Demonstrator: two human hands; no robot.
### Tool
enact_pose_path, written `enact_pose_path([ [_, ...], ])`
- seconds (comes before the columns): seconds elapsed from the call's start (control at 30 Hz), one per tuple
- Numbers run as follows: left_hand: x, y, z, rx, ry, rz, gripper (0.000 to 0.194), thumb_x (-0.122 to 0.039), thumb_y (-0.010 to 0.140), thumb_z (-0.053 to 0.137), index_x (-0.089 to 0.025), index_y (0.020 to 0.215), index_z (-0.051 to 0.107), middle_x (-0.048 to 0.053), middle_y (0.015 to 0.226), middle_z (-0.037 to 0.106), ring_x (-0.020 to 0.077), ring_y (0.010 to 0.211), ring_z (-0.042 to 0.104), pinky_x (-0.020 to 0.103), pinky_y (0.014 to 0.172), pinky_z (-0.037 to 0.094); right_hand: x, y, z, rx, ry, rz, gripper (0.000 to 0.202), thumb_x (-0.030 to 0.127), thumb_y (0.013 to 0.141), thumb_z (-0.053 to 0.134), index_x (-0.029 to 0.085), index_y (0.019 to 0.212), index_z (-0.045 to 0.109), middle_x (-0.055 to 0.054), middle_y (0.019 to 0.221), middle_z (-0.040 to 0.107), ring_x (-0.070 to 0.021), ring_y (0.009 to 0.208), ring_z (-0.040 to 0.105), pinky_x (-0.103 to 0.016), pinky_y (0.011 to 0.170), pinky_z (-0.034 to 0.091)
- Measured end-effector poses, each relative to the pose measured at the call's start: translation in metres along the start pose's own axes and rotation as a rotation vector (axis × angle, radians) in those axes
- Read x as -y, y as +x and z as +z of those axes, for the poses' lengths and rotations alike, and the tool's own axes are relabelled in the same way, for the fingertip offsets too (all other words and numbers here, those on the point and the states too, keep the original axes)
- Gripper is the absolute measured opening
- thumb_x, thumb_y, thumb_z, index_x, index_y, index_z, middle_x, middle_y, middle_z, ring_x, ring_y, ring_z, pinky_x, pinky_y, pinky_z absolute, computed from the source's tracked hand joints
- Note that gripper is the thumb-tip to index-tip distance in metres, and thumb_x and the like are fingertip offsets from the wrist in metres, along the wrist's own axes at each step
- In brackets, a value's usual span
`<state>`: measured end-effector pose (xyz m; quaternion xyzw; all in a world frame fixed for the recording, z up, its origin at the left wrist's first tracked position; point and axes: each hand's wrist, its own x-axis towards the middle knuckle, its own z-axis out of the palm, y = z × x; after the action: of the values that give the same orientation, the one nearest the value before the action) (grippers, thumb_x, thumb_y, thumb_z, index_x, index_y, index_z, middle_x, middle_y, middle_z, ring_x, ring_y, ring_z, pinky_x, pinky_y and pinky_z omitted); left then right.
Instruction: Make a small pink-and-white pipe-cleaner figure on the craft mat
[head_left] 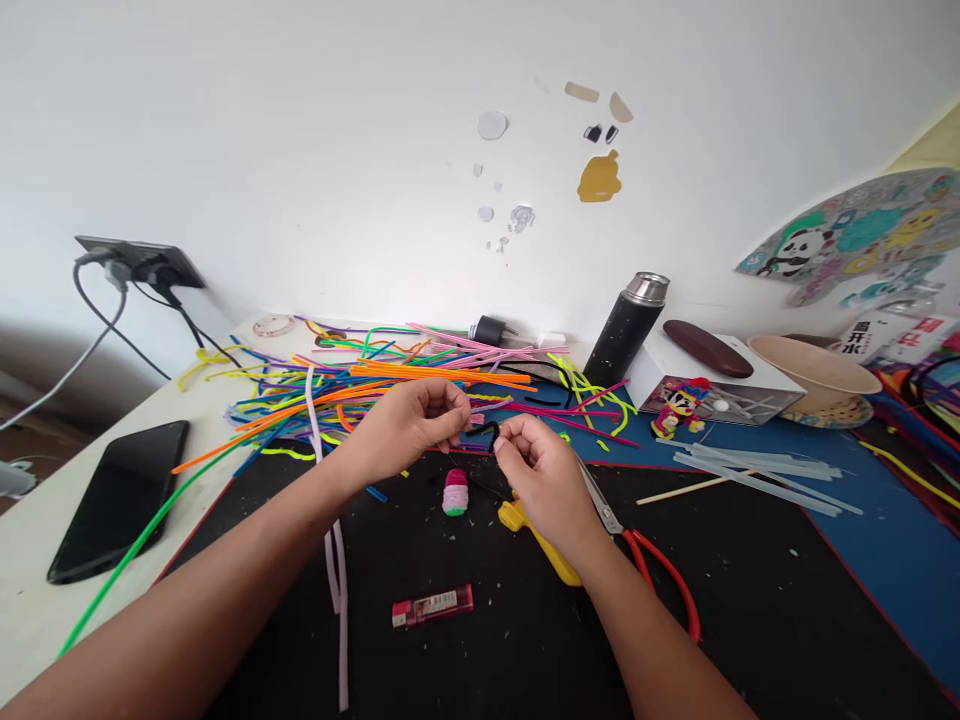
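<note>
One black stem (492, 430) is pinched mid-frame by right hand (541, 478), best gripped near its bend; hold of left hand (414, 424) can't be told

Toward the table's (30, 620) far right corner, a white label (864, 336) bears black characters, 开水 among them; the neighbouring label's (924, 338) red characters are unclear. Print on the lighter (433, 606), nearer the front edge, is too small.
</note>
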<state>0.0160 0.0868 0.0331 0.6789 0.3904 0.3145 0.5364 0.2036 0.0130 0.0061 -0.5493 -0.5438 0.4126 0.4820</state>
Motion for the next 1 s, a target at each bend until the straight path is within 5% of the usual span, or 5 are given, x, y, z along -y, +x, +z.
enact_pose_path([
  [0.2, 0.0012, -0.0005, -0.0037, 0.034, -0.06, 0.016, 0.041, -0.056, 0.085, 0.077, -0.017, 0.091, 0.071, 0.003, 0.08, 0.069, 0.0151, 0.067, 0.063, 0.027, 0.065, 0.055, -0.0009, -0.0016, 0.0009, 0.02, 0.017, 0.008, 0.015, 0.037, 0.087, 0.062, 0.023, 0.083, 0.057, 0.008, 0.061, 0.041, -0.0128, 0.053, 0.037, -0.025, 0.05, 0.03],
  [0.43, 0.0008, -0.0037, 0.0017, 0.124, -0.027, -0.001, 0.029, -0.046, 0.088, 0.076, -0.017, 0.088, 0.07, 0.002, 0.078, 0.069, 0.0141, 0.066, 0.06, 0.026, 0.065, 0.052, -0.0051, -0.0009, 0.0003, -0.009, -0.035, -0.03, 0.015, 0.036, 0.092, 0.063, 0.022, 0.086, 0.061, 0.006, 0.064, 0.047, -0.0128, 0.055, 0.04, -0.025, 0.052, 0.032],
  [0.63, 0.0002, -0.0025, 0.0011, 0.12, -0.02, 0.007, 0.027, -0.044, 0.087, 0.075, -0.018, 0.087, 0.068, 0.001, 0.074, 0.068, 0.0139, 0.064, 0.058, 0.026, 0.063, 0.05, -0.0008, -0.0013, -0.0013, 0.031, 0.072, 0.021, 0.031, 0.05, 0.093, 0.065, 0.021, 0.1, 0.067, 0.005, 0.063, 0.05, -0.0145, 0.056, 0.047, -0.025, 0.048, 0.036],
  [1.0, -0.0019, -0.0052, -0.0007, 0.189, 0.137, 0.003, 0.025, -0.042, 0.092, 0.067, -0.018, 0.09, 0.068, 0.0, 0.078, 0.067, 0.0138, 0.068, 0.057, 0.024, 0.063, 0.044, 0.0004, 0.0036, -0.006, -0.017, 0.172, 0.037, 0.035, 0.054, 0.088, 0.07, 0.021, 0.082, 0.063, 0.007, 0.056, 0.047, -0.0107, 0.047, 0.038, -0.024, 0.046, 0.031],
])
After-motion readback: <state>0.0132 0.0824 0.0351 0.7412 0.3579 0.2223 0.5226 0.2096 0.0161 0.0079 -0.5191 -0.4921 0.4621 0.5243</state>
